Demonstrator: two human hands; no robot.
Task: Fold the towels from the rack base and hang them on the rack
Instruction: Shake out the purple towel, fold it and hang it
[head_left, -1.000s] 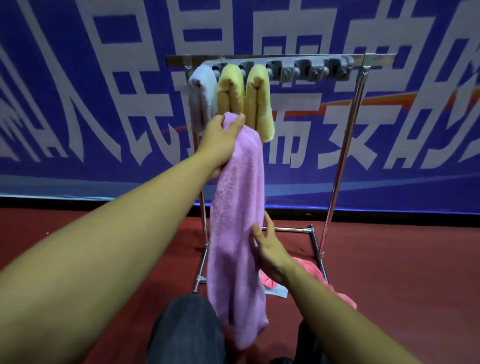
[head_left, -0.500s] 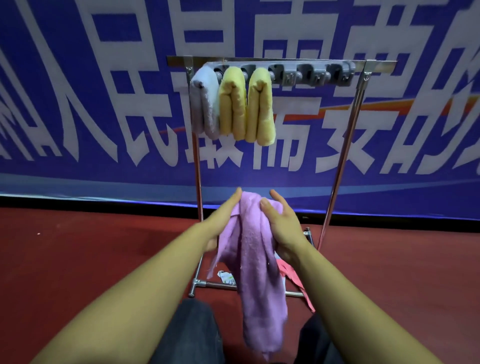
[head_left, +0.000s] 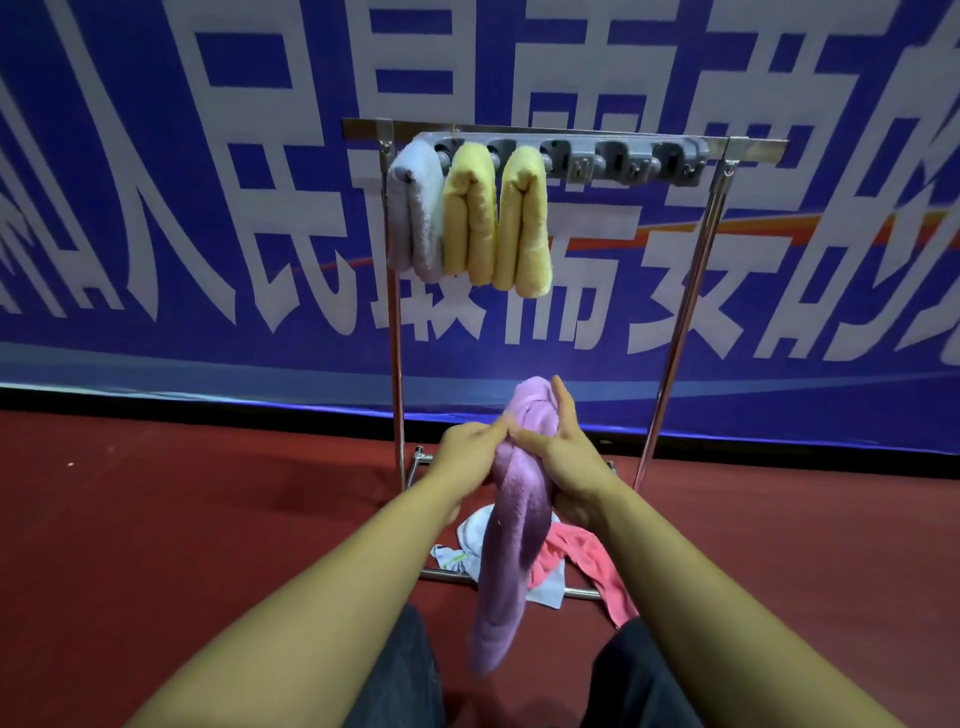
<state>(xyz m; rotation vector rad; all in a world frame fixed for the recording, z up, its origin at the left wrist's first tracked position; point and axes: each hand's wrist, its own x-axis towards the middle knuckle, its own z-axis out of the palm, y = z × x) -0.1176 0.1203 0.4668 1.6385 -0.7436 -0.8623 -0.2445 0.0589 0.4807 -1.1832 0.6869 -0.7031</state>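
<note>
The purple towel (head_left: 517, 525) hangs bunched between both hands in front of the rack (head_left: 675, 332), its tail dangling over the knees. The right hand (head_left: 563, 457) wraps its fingers round the upper fold; the left hand (head_left: 467, 457) pinches the cloth beside it. On the base lie a white towel (head_left: 470, 545) and a pink towel (head_left: 582, 564). Above, a grey towel (head_left: 415, 213) and two yellow towels (head_left: 496, 218) hang from the clip bar (head_left: 623, 161).

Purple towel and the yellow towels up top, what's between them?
Head view: nothing between the purple towel and yellow towels, just the blue banner behind.
</note>
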